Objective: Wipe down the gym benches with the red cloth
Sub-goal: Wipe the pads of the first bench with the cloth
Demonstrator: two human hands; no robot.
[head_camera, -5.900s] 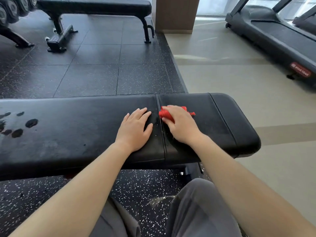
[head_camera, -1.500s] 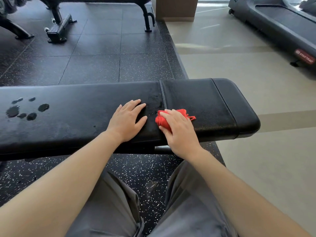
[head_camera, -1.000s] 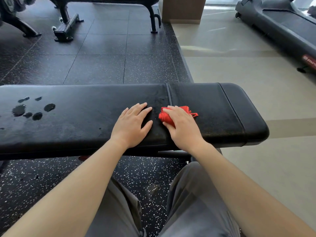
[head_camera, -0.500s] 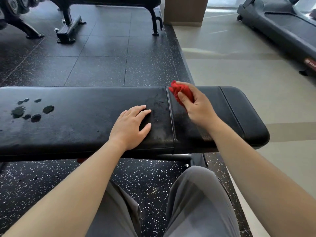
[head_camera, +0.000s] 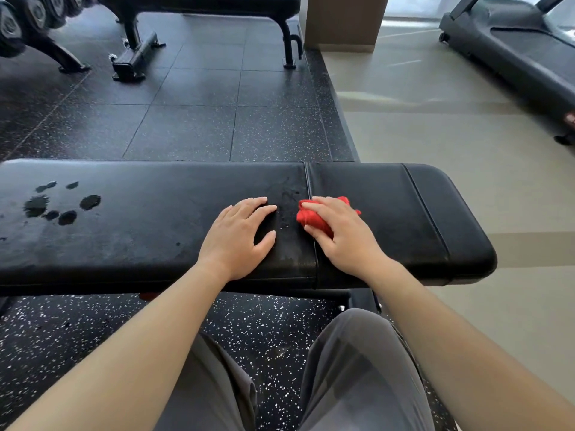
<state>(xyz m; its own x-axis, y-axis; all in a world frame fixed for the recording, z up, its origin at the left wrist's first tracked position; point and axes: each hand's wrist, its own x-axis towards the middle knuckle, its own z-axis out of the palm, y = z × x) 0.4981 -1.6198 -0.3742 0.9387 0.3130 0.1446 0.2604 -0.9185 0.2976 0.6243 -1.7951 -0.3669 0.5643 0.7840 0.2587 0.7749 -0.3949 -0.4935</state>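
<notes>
A long black padded bench runs across the view in front of me. My right hand grips a bunched red cloth and presses it on the pad beside the seam between the two cushions. Most of the cloth is hidden under my fingers. My left hand lies flat on the pad just left of the seam, fingers straight. Several dark wet spots mark the pad's left part.
A second black bench stands at the back on the dark rubber tiles, with a dumbbell rack at far left. A treadmill sits at the right on the pale floor. A brown pillar rises behind.
Half a second ago my right hand held the cloth up at the far edge of the pad; now it has pulled back to mid-pad along the seam. The left hand has stayed put.
</notes>
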